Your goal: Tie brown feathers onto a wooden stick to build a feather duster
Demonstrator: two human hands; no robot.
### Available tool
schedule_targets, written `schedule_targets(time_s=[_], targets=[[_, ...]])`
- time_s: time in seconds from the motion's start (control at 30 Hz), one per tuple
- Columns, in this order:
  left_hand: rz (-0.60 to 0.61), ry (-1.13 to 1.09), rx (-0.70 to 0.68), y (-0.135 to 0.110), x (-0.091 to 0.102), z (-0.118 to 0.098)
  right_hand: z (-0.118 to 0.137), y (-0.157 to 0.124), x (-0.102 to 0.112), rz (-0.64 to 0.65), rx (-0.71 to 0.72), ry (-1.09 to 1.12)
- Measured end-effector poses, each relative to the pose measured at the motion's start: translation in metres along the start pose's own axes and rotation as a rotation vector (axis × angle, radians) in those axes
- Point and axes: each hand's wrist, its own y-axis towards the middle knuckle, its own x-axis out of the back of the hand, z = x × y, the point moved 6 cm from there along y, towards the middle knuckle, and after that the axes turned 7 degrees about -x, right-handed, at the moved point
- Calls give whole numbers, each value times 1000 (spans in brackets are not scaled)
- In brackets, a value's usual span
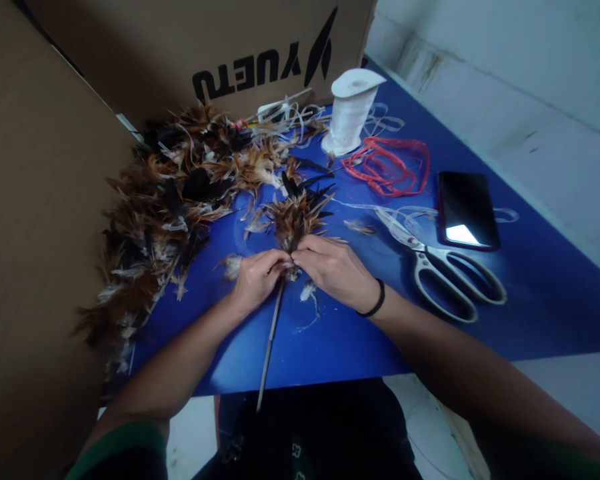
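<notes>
A bundle of brown and black feathers (pixel 295 217) sits at the top end of a thin stick (pixel 270 340), which slants down past the table's front edge. My left hand (pixel 261 277) pinches the base of the bundle where it meets the stick. From the other side my right hand (pixel 333 267), with a black band at the wrist, is closed on the same base. The fingertips of both hands nearly touch, and they hide whatever lies between them. A small white feather tuft (pixel 309 291) lies just below my right hand.
A large heap of feathers (pixel 180 193) covers the table's left side beside cardboard boxes (pixel 170 40). Toward the right are a white ribbon spool (pixel 353 110), tangled red ribbon (pixel 387 167), scissors (pixel 440 267) and a phone (pixel 467 210) on the blue tabletop (pixel 545 293).
</notes>
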Motion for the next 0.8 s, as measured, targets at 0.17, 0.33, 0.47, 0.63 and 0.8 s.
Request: schedule_targets(time_s=[0.17,0.33,0.47,0.63,0.8], targets=[[30,-228,275,-7,-7,15,-1,0,2,19,1,-54],[-21,-653,609,-16,-19,30,-1,-1,2,9,52,-73],[-42,-834,749,-16,-23,32,3,-2,4,-28,142,-128],[-79,-933,852,-17,-24,32,11,-2,7,-75,263,-177],[-49,-798,769,-15,-21,34,7,-1,7,-52,213,60]])
